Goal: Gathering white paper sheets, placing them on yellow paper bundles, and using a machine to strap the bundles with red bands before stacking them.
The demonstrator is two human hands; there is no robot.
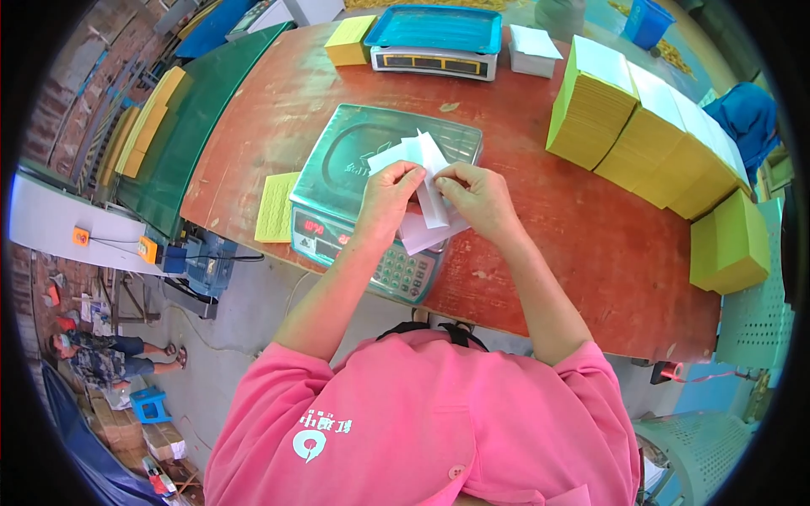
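White paper sheets [430, 202] are pinched between my hands, with one piece folded into a narrow strip that tilts across the others. My left hand [388, 198] grips their left side with thumb and fingers. On the opposite side, my right hand [479, 198] pinches the folded strip's edge. Both hands are above a digital scale [329, 152] with a flat metal platform, a lit red display and a keypad at its front. Whether the sheets touch the platform I cannot tell. A thin yellow stack [276, 211] lies against the scale's left side.
The scale stands on a worn red table [540, 253]. At its far edge are a second scale with a blue tray [434, 29], a yellow block [349, 42] and a small white-topped stack [534, 52]. Tall yellow paper stacks [591, 110] line the right side. A person [101, 358] is far left.
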